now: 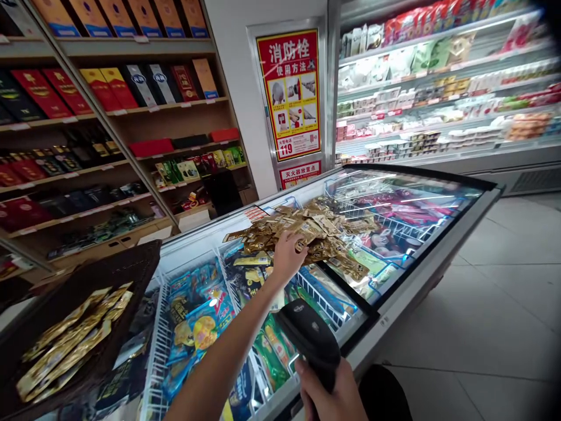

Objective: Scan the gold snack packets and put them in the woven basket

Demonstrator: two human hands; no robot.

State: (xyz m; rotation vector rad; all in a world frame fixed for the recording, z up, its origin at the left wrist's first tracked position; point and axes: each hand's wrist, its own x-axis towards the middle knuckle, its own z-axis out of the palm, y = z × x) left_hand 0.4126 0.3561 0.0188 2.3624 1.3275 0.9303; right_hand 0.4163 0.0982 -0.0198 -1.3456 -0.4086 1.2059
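Head view: your left hand point(288, 252) touches the heaped, flat gold foil packets point(325, 231) atop the white, glass-topped freezer point(440, 257); cannot tell whether its curled fingers hold any. Your right hand point(333, 393) wraps around a black plastic handheld scanner point(310, 334).

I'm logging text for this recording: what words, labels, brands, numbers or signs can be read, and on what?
"消防栓": poster
"使用方法": poster
"火警电话 119": poster
"灭火器放置点": lower sign
Too small or blurred: poster fine print; text on gold packets, scanner, boxes, blue bags, shelf tags, sticker.
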